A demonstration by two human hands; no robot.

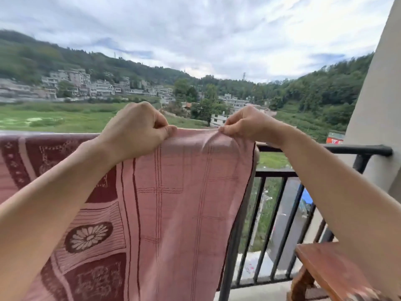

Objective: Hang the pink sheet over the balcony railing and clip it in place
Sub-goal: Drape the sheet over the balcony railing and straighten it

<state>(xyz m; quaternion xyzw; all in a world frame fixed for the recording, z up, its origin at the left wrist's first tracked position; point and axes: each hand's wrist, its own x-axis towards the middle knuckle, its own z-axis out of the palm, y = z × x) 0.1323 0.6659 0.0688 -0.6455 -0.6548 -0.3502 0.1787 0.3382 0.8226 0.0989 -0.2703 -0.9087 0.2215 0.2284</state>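
Note:
The pink sheet (pixel 184 203), patterned with dark red borders and flowers on its left part, hangs over the black balcony railing (pixel 355 149) and covers it from the left edge to past the middle. My left hand (pixel 136 129) pinches the sheet's top fold between thumb and curled fingers. My right hand (pixel 245 124) pinches the same fold a short way to the right, bunching the cloth there. Both hands sit level with the top rail. No clip shows.
Bare railing bars (pixel 280 224) run to the right of the sheet up to a beige wall (pixel 377 101). A wooden bench or table (pixel 325 270) stands at the lower right. Beyond the rail lie fields, houses and wooded hills.

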